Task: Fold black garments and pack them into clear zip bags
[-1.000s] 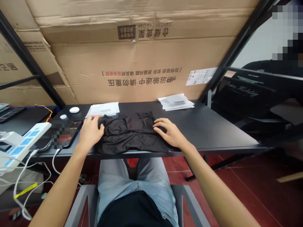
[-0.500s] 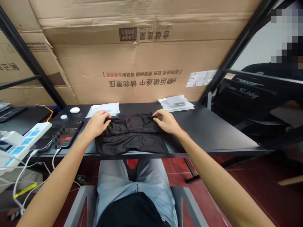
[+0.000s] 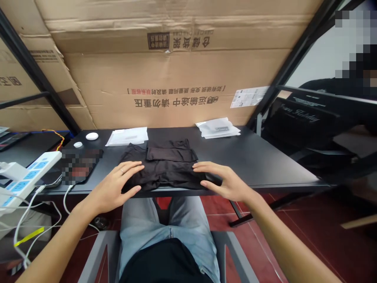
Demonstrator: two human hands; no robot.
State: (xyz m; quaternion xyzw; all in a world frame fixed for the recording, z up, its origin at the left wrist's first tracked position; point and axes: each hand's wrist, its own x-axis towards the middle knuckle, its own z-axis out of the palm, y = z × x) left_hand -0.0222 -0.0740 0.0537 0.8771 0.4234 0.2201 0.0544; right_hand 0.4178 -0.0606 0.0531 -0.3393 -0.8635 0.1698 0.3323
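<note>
A black piece of stretchy clothing (image 3: 165, 173) lies on the dark desk in front of me, its far part folded over into a narrow band. Which garment it is I cannot tell. My left hand (image 3: 118, 184), with a ring on one finger, is over the cloth's left side, fingers stretched and thumb apart. At the right side my right hand (image 3: 222, 179) has its fingertips by the cloth's edge, thumb and fingers apart. Neither hand grips the fabric.
Flat white packets (image 3: 128, 136) lie behind the cloth at left, more packets (image 3: 219, 128) at right. A phone (image 3: 96, 157), a white oval case (image 3: 92, 136) and a power strip (image 3: 32, 175) with cables stand left. Cardboard (image 3: 176, 70) backs the desk. Another person sits at far right.
Both hands have let go of the cloth's far edge and come back toward me. That far part now lies folded over as a band.
</note>
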